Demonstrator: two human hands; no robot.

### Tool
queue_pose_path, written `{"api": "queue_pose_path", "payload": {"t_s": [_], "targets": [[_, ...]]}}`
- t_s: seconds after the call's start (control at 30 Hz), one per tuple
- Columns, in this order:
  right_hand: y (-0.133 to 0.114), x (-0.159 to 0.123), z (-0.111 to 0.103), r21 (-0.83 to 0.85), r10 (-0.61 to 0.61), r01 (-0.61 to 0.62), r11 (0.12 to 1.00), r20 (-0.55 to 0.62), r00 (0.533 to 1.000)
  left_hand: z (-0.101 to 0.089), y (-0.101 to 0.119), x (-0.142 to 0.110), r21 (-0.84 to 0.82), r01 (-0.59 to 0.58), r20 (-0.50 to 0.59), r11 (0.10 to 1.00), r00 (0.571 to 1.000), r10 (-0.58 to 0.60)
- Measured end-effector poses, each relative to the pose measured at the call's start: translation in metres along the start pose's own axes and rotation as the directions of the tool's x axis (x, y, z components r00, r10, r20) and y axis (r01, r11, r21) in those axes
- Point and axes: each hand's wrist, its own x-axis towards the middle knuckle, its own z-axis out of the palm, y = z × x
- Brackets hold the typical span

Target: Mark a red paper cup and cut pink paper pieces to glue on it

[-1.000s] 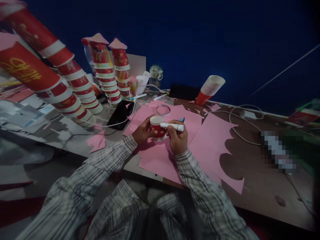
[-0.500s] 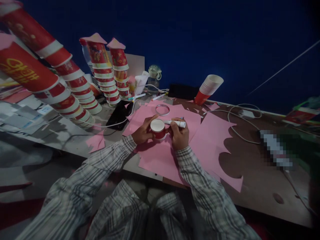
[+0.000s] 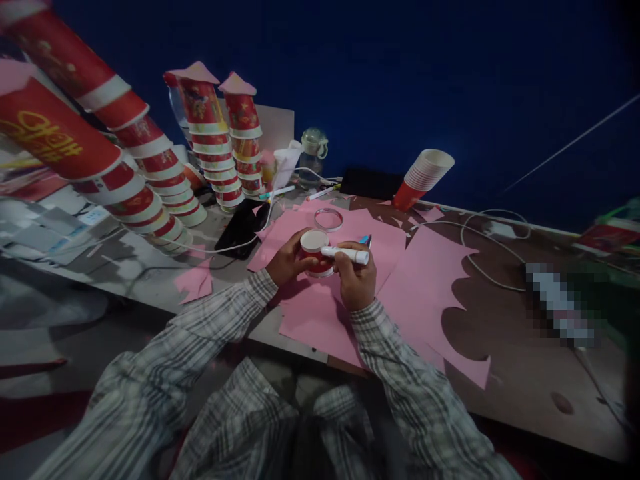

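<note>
My left hand grips a short red paper cup from the left, its white round end facing up. In my right hand is a white marker, lying nearly level with its left tip at the cup's side. Both hands are over pink paper on the table. A clear ring, perhaps a tape roll, lies on the paper just behind the cup. A small blue object shows behind my right hand; I cannot make out its kind.
Towers of red and white paper cups with pink cone tops stand at the left. Nested cups lean at the back right. A black phone, a bottle, a white cable and scalloped pink paper lie about.
The marker's left end has come across in front of the cup's side, and my right hand has turned slightly. The whole view has shifted a little.
</note>
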Motion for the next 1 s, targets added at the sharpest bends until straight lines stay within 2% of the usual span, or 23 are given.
{"api": "queue_pose_path", "payload": {"t_s": [0.17, 0.3, 0.43, 0.53, 0.63, 0.77, 0.9, 1.0], "targets": [[0.004, 0.007, -0.004, 0.012, 0.042, -0.042, 0.999, -0.065, 0.997, 0.0, 0.002, -0.001, -0.048, -0.002, 0.091, 0.999, 0.996, 0.007], [0.011, 0.015, -0.008, 0.072, 0.143, -0.14, 0.988, -0.039, 0.989, 0.0, 0.0, -0.004, -0.001, 0.028, 0.178, 1.0, 0.984, -0.027], [0.011, 0.017, -0.007, 0.194, 0.177, -0.164, 0.967, -0.051, 0.983, -0.003, -0.003, -0.003, 0.067, -0.013, 0.095, 0.998, 0.995, 0.007], [0.009, 0.015, -0.007, 0.265, 0.191, -0.176, 0.948, -0.033, 0.981, -0.005, -0.004, -0.001, 0.01, 0.004, 0.053, 1.0, 0.999, -0.005], [0.01, 0.012, -0.006, 0.252, 0.191, -0.186, 0.95, 0.002, 0.982, -0.004, -0.002, 0.0, -0.062, 0.03, 0.037, 0.998, 0.999, -0.028], [0.012, 0.007, -0.004, 0.167, 0.124, -0.126, 0.978, 0.02, 0.992, 0.001, 0.0, 0.0, -0.057, 0.047, 0.065, 0.997, 0.997, -0.043], [0.014, 0.006, -0.003, 0.086, 0.058, -0.055, 0.995, -0.034, 0.998, 0.005, -0.001, -0.002, -0.087, 0.059, 0.056, 0.994, 0.997, -0.054], [0.016, 0.009, -0.004, 0.148, 0.084, -0.073, 0.986, -0.066, 0.994, 0.005, -0.002, -0.002, -0.11, 0.083, 0.084, 0.99, 0.994, -0.074]]}}
